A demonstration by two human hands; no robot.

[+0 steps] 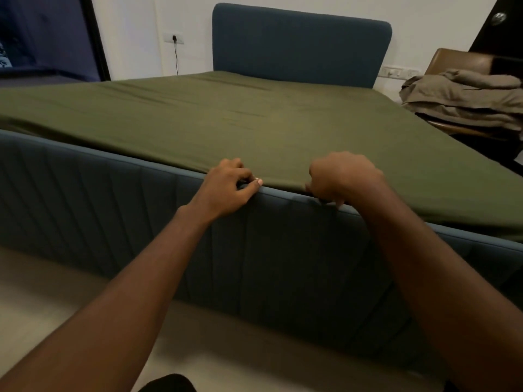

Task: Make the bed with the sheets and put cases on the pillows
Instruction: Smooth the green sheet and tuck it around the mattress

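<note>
Two bare forearms reached out from where the person stood at the foot of the bed, passing over the pale floor [56, 292] and the quilted blue foot panel [141, 210] of the frame. At the panel's top edge the left hand [226, 188] had its fingers [243, 176] curled, thumb and forefinger pinching the hem of the green sheet [254, 123] right where cloth met upholstery. Just beside it the right hand [342, 176] was bunched like a fist over the same hem, its fingers hooked down over the rim and gripping the cloth, as far as I could make out. Both holds sat close together at the edge, which to my eye suited drawing slack toward the foot and pushing the hem down behind the panel, so I judged tucking to be the step in hand. The sheet lay spread over the whole top of the bed, mostly flat, with faint creases near the middle. Beyond it the blue headboard [300, 43] stood against the white wall. To the right, on a brown chair [458, 59], a heap of beige linen [464, 100] sat well apart from the bed, perhaps the remaining sheet and cases. No pillows were in sight. A cable hung from a wall socket [174, 38] left of the headboard.
</note>
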